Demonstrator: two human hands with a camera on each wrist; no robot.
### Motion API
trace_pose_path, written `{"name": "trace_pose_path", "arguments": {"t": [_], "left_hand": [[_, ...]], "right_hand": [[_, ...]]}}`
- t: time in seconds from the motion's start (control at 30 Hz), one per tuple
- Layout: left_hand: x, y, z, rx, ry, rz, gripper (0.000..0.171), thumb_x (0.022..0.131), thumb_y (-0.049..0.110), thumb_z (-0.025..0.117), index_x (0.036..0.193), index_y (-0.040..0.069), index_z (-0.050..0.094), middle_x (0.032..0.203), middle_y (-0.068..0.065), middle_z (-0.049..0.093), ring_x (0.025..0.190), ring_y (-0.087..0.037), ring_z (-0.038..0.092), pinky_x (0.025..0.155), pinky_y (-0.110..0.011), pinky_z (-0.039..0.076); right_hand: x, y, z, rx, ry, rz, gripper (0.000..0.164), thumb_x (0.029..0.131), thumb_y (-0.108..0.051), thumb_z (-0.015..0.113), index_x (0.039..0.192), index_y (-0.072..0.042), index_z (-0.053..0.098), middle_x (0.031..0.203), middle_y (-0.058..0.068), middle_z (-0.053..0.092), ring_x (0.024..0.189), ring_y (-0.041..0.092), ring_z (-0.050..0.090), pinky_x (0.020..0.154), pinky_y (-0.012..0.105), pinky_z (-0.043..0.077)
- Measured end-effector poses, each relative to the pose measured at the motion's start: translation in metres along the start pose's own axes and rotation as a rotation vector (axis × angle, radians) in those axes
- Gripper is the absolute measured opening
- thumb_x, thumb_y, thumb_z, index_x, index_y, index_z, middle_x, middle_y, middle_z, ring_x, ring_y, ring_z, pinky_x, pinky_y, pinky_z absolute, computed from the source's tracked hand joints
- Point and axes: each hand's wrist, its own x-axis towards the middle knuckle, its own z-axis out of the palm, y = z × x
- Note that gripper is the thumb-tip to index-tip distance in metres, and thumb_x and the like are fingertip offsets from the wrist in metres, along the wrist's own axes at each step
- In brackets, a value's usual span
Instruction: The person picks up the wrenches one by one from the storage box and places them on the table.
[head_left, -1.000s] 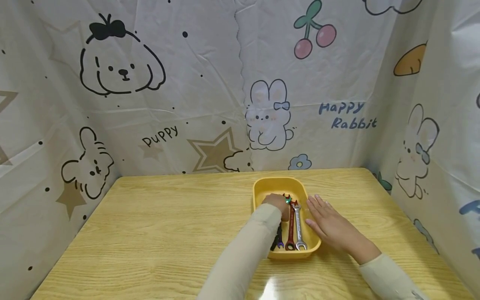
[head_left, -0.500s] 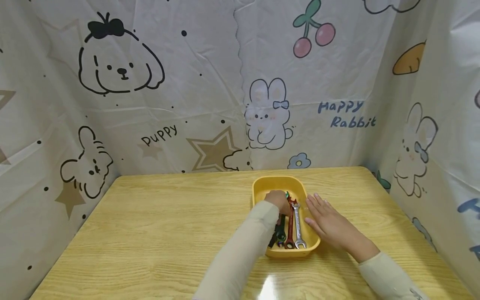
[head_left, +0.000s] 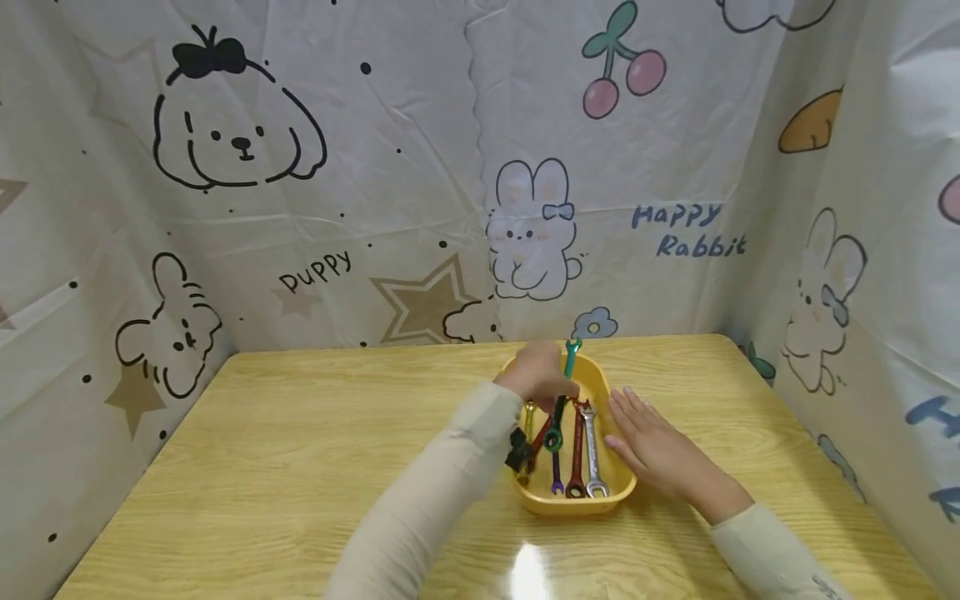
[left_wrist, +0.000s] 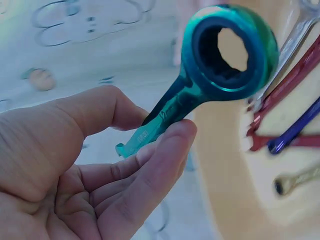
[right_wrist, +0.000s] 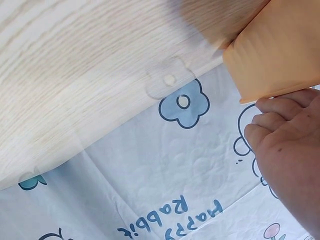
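My left hand (head_left: pixel 536 372) pinches a green combination wrench (head_left: pixel 572 360) between thumb and fingers, above a yellow plastic bin (head_left: pixel 573 507). Close up in the left wrist view, the wrench's ring end (left_wrist: pixel 270 50) points toward the camera. Inside the bin lie a silver wrench (head_left: pixel 593 454), a red wrench (head_left: pixel 577 454), a purple wrench (head_left: pixel 557 477), a gold wrench (head_left: pixel 529 415) and another red wrench (head_left: pixel 537 440), partly covered. My right hand (head_left: pixel 663 442) rests against the bin's right side, fingers straight. In the right wrist view, its fingertips touch the bin's wall (right_wrist: pixel 275 55).
The bin stands on a wood-grain table (head_left: pixel 300 467), right of the middle. A white printed cloth (head_left: pixel 412 167) hangs behind the table and along both sides. A dark item (head_left: pixel 517 450) shows below my left wrist.
My left hand has risen from inside the bin and moved slightly left, lifting the green wrench above the others. My right hand keeps its place against the bin.
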Motion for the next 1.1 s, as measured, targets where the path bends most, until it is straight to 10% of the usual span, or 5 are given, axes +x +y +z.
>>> {"name": "trace_pose_path", "arguments": {"t": [0.43, 1.1], "left_hand": [[-0.041, -0.060, -0.051, 0.041, 0.125, -0.018, 0.019, 0.084, 0.011, 0.068, 0.072, -0.003, 0.063, 0.051, -0.012, 0.062, 0.049, -0.022, 0.065, 0.048, -0.027, 0.053], [-0.024, -0.127, 0.010, 0.062, 0.097, -0.218, 0.022, 0.078, 0.009, 0.071, 0.066, 0.004, 0.053, 0.053, -0.011, 0.061, 0.046, -0.022, 0.063, 0.042, -0.025, 0.049]], "right_hand": [[-0.003, -0.001, 0.003, -0.007, -0.051, 0.052, 0.061, 0.103, -0.037, 0.038, 0.147, 0.005, 0.028, 0.155, 0.020, 0.022, 0.143, 0.040, 0.017, 0.113, 0.055, 0.020], [0.001, -0.001, 0.000, -0.002, -0.048, 0.033, 0.063, 0.103, -0.040, 0.036, 0.148, 0.004, 0.026, 0.155, 0.019, 0.022, 0.144, 0.038, 0.015, 0.113, 0.055, 0.019]]}}
